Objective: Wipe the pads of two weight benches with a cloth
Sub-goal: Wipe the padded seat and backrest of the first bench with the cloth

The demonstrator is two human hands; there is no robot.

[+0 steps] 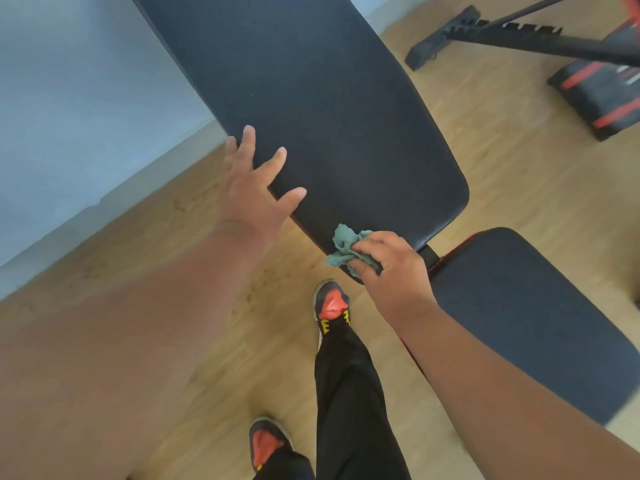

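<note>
So the big black back pad [311, 109] runs from the top centre of the frame down to the middle, tilted, and the left hand [251, 188] is resting on its left edge with the fingers spread and pretty much straight, so that grip is open, nothing held. The right hand [388, 268] is lower centre, fingers curled tight round a scrunched teal cloth [343, 245], which is pressed against the bottom corner of that pad. The seat pad [530, 317] sits just beside it at the right of the frame, with a small gap between the two. Upper right there's a second bench [519, 36], black frame with red and black padding, well apart on the wooden floor [138, 271]. Red and black shoes [330, 301] at the bottom centre.
</note>
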